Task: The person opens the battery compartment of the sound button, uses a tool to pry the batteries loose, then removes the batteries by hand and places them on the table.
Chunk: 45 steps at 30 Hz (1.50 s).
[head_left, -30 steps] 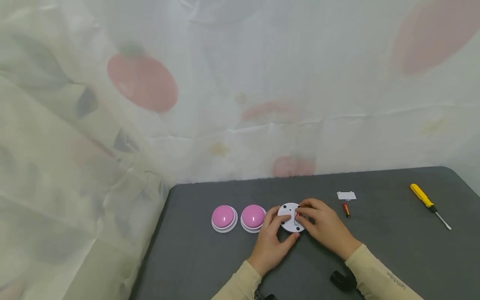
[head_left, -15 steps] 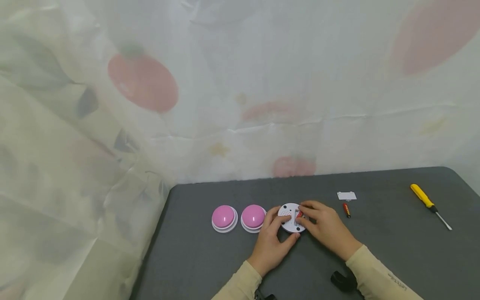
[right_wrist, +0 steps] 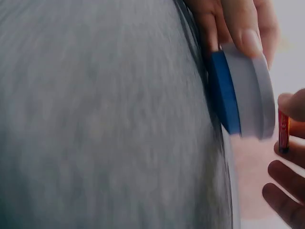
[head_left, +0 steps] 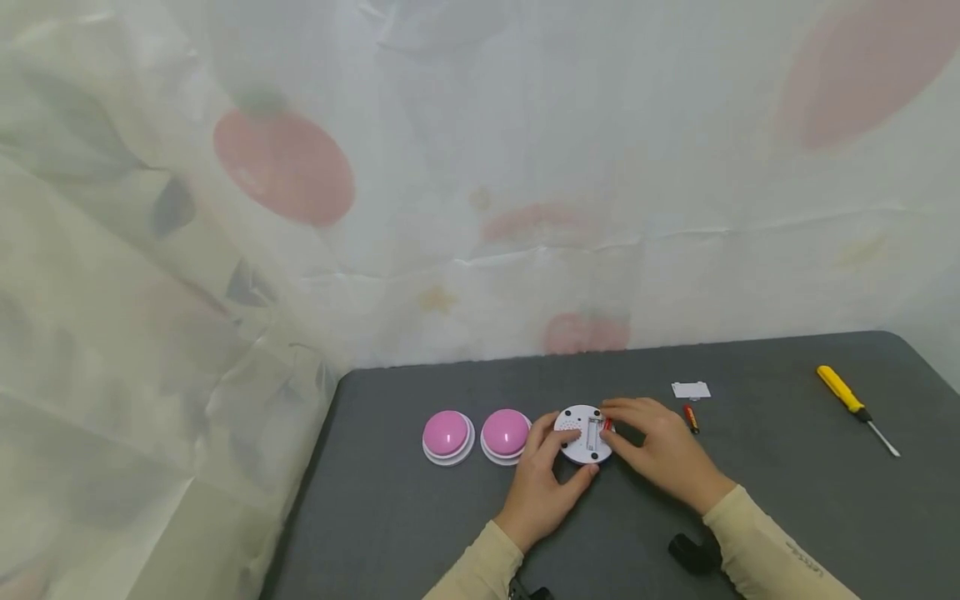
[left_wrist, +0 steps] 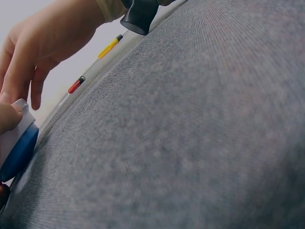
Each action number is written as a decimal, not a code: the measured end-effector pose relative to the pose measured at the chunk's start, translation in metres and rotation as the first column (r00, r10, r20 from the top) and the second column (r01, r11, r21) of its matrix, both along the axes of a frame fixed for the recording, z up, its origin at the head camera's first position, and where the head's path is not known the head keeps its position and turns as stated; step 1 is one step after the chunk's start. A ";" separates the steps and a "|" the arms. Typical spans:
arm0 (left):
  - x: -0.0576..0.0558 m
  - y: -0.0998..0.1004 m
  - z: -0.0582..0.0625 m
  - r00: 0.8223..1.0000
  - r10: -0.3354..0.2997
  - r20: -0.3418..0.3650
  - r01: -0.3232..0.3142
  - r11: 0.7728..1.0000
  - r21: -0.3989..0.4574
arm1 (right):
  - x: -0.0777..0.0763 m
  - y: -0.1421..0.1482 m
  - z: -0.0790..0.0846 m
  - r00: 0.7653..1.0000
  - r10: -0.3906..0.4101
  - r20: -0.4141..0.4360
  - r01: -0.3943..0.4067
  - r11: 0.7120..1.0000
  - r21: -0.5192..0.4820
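Note:
A round push button (head_left: pixel 582 453) lies upside down, its white base with a battery slot facing up; the right wrist view shows its blue dome (right_wrist: pixel 224 90) underneath. My left hand (head_left: pixel 542 487) grips its rim from the left, thumb at the near side and fingertips over the base. Just off the base's right side, my right hand (head_left: pixel 663 450) pinches a small red battery (right_wrist: pixel 284 132) between thumb and finger. The battery stands roughly upright in the right wrist view, apart from the base.
Two pink push buttons (head_left: pixel 445 433) sit left of the hands. To the right are a white battery cover (head_left: pixel 691 390), a second red battery (head_left: pixel 692 420) and a yellow-handled screwdriver (head_left: pixel 840 389), on a dark grey table (head_left: pixel 390 533). A patterned curtain (head_left: pixel 420 183) hangs behind.
My right hand has drawn the battery out of the slot and shifted slightly right, leaving the slot exposed. My left hand has stayed in place on the push button.

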<state>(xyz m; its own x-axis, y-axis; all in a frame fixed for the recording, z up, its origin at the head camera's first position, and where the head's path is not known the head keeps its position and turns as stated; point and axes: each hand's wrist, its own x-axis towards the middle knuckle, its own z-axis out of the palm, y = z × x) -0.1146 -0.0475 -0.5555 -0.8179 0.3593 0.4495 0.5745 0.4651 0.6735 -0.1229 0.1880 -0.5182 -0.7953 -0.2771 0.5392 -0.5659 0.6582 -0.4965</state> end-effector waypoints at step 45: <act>0.001 -0.006 0.000 0.999 0.035 0.015 -0.036 0.999 0.015 | -0.002 0.135 -0.015 0.998 -0.030 0.052 0.020 0.985 0.169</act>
<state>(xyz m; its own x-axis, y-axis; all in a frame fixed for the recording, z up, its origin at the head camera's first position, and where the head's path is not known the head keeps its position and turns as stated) -0.1137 -0.0536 -0.5554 -0.8364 0.3230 0.4429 0.5480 0.4746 0.6888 -0.1254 0.3229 -0.5330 -0.8299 -0.3401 0.4423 -0.5236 0.7487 -0.4067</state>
